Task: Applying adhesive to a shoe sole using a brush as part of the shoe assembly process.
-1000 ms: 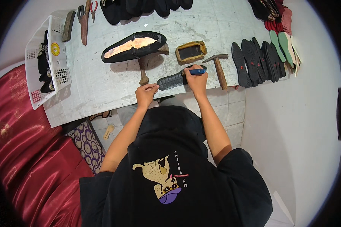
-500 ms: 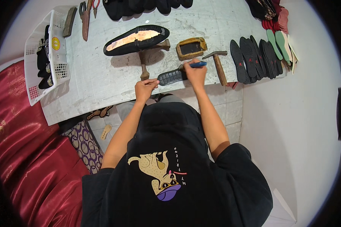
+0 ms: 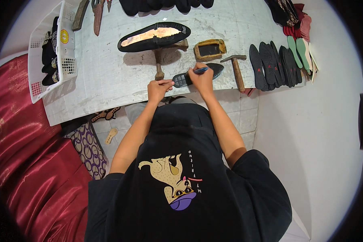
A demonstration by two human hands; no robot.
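Note:
A black shoe sole (image 3: pixel 216 71) lies near the table's front edge, its gridded heel end to the left. My left hand (image 3: pixel 159 89) is closed in a pinch on that heel end. Over the sole's middle, my right hand (image 3: pixel 202 80) grips a slim tool with a blue handle (image 3: pixel 200 70); its working tip is hidden under the fingers. Just beyond stands a shoe last stand (image 3: pixel 159 68) of worn metal, with a black shoe upper (image 3: pixel 177 38) resting upside down on it, its tan underside showing. A crusted yellowish tray (image 3: pixel 209 49) with a dark inside sits behind my right hand.
To the right lie a wooden-handled hammer (image 3: pixel 236 74) and a row of black soles (image 3: pixel 267 66), with green insoles (image 3: pixel 301 54) beyond, beside the wall. A white basket (image 3: pixel 61 48) holding dark shoes stands at left. Scissors (image 3: pixel 97 18) and black shoes (image 3: pixel 161 5) lie farther back.
My right hand has shifted along the sole towards its heel end, uncovering the toe end. The left hand keeps its pinch. The whole view has shifted slightly.

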